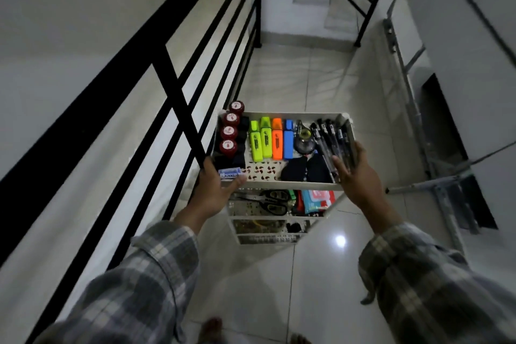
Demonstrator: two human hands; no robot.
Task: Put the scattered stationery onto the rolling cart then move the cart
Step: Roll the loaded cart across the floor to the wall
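Head view: your left hand (212, 190) wraps the near left corner of the cart (282, 184), fingers curled over the rim of its top tray beside a small blue and white box (229, 173). Your right hand (356, 173) closes on the near right corner, its fingers lying over the black pens (332, 142) along the tray's right edge. Along the left edge stand four red-capped bottles (230, 132) in a row. Four highlighters (272, 138), two yellow-green, one orange, one blue, lie side by side in the middle, with a tape dispenser (303, 138) between them and the pens. Scissors (272, 201) lie on the shelf below. The cart stands on the tiled floor (307, 274), just beside a black railing (173, 92).
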